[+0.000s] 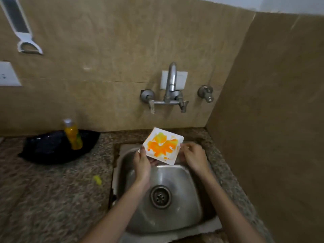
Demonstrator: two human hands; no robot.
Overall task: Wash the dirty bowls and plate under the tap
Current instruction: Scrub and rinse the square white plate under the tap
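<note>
Over the back of the sink (pixel 185 204), near the middle of the frame, a square white plate (pixel 162 146) is being held tilted, its face streaked with orange and yellow residue and turned up toward the camera. The left hand (pixel 142 163) is gripping the plate's lower left edge, thumb lying on the rim and fingers curling underneath, while the right hand (pixel 193 156) is pinching the right edge. No water is showing from the tap (pixel 171 79), which is sitting on the wall above the plate, so the wash itself is probably only beginning. To do this step well, one hand should be taking the plate's full weight before the other lets go to turn a tap lever (pixel 183 105). The plate then wants holding right under the spout, slanted so the runoff is falling toward the drain (pixel 160 196) rather than onto the counter (pixel 43 199). Wet glaze is likely to be slippery, so a firm hold on the rim is worth keeping. Further out, at the left of the frame, a bottle of yellow liquid (pixel 72 135) is standing on a black tray (pixel 45 151). A yellow blob (pixel 97 180) is lying on the counter, and a white grater (pixel 19 23) is hanging at the upper left. No bowls are plainly showing.
</note>
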